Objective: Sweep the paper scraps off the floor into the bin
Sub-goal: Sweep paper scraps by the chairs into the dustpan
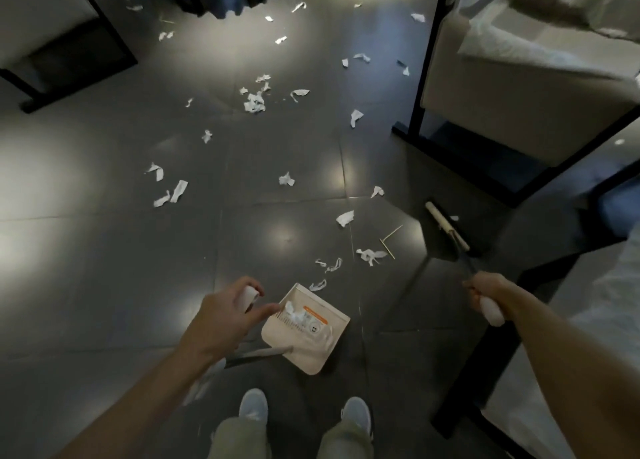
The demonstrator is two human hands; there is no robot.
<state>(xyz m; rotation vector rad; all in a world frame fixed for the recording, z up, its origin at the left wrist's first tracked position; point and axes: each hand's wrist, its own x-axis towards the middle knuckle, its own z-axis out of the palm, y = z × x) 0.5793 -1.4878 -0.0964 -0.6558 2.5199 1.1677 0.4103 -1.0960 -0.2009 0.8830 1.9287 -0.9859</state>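
Left hand [225,316] curled round the white handle top of a cream dustpan [308,354], pan near the feet with scraps inside; right hand [491,294] gripping the broom [446,228], head on the floor [104,251] at right; paper scraps [254,102] strewn near to far.
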